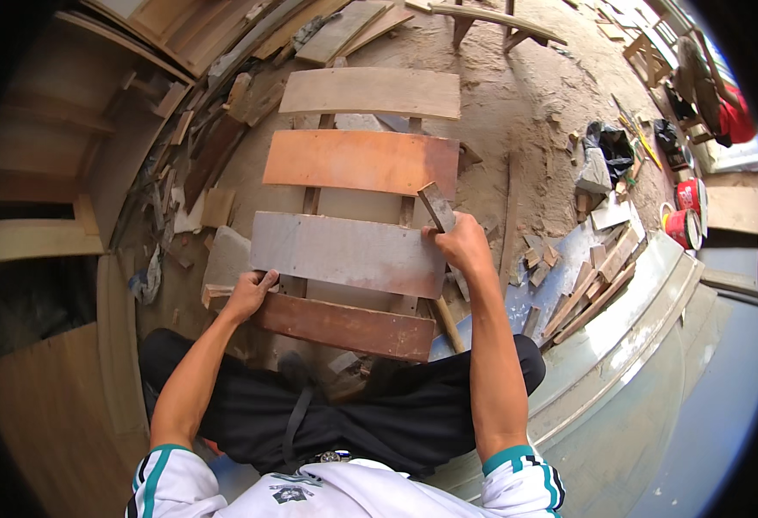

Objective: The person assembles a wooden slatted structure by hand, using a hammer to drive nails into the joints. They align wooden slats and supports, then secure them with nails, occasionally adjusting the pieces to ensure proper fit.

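In front of me lies a ladder-like wooden frame of several planks across two dark uprights. The grey plank (344, 250) is the second from my knees, and a red-brown plank (344, 326) is the closest. My left hand (251, 295) is closed on the grey plank's near left corner, thumb on top and the other fingers partly hidden. At the plank's right end, my right hand (463, 242) is wrapped round a short wood strip (436, 206) that tilts up and left. Beyond are an orange plank (353, 160) and a pale plank (370, 92).
Wood offcuts (599, 276) lie at the right, beside large pale sheets (646, 363). Two red cans (683, 226) stand farther right, near a black plastic bag (614, 148). Wooden cabinets (42, 147) line the left. A small bench (491, 19) stands at the back.
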Demonstrator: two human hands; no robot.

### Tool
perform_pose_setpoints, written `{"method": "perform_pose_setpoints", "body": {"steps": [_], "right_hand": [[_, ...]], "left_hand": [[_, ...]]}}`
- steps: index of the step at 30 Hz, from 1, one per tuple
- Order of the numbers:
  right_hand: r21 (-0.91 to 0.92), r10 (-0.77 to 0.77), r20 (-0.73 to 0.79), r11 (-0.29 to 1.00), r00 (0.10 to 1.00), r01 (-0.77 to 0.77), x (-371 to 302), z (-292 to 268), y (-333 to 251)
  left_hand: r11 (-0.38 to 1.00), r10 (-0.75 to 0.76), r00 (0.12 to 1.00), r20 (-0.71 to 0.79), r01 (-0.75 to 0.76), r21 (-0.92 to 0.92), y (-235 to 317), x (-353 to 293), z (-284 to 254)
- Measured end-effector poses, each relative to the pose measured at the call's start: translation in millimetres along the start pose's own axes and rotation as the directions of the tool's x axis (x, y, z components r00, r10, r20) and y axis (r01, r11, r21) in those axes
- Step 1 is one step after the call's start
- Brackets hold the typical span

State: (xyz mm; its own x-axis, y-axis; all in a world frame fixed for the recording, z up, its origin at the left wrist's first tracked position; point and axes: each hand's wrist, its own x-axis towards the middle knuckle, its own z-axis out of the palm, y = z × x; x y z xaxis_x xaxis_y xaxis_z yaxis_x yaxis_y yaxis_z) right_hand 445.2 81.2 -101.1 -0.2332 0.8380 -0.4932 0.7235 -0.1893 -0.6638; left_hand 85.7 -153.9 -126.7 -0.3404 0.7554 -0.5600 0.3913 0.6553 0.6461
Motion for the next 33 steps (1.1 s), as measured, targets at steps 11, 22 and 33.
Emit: {"method": "perform_pose_setpoints", "body": {"steps": [11, 22, 33], "right_hand": [[-0.439, -0.331, -0.138, 0.865, 0.933, 0.242, -6.7, -1.3, -43.7], [-0.515, -0.536, 0.025, 0.716, 0.844, 0.471, -43.2, 73.5, -49.9], [-0.461, -0.269, 0.043, 0.849, 0.962, 0.258, -48.6, 81.7, -75.6]], "left_hand": [[0.986, -0.101, 0.994, 0.036, 0.095, 0.135, 5.5, 0.7, -1.4], [0.999, 0.015, 0.996, -0.088, -0.012, 0.036, -6.6, 1.5, 11.4], [0.990, 0.099, 0.995, -0.019, -0.097, 0.099, 1.9, 3.1, -4.6]]}}
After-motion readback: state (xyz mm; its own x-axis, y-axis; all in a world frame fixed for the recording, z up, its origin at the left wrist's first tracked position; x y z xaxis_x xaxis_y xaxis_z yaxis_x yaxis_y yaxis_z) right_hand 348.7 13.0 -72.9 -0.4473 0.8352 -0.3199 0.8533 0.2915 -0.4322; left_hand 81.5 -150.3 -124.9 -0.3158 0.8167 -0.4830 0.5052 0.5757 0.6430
